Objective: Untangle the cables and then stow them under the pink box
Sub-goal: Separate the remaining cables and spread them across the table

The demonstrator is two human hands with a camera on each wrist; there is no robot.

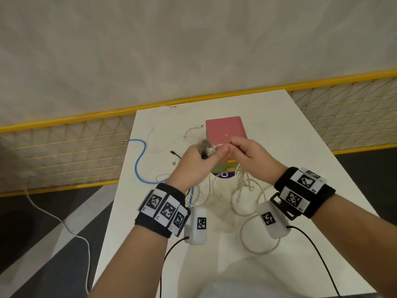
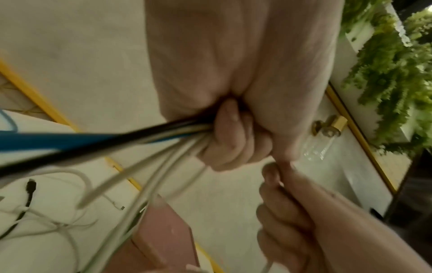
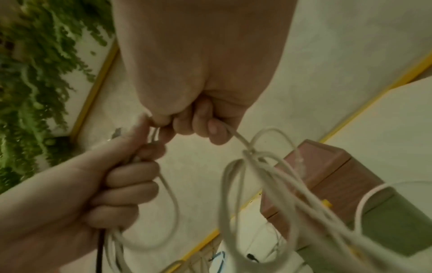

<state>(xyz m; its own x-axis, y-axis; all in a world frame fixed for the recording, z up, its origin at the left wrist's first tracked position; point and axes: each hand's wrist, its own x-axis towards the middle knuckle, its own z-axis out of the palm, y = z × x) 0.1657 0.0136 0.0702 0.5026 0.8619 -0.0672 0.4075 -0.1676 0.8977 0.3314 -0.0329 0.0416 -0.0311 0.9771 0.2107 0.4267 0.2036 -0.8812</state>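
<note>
Above the pink box (image 1: 225, 130) — white, blue, black cables (image 2: 131, 138), knotted, in both fists.

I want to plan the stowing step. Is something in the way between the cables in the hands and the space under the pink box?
Yes. The pink box sits on a green block, so no open space shows beneath it. The white cables are also still knotted.

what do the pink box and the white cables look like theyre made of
Pink box: apparently matte plastic or painted board; flat, even colour, crisp edges, no glare. White cables: flexible rubbery plastic sheath, smooth and slightly satin; they bend into soft loops without creasing.
</note>
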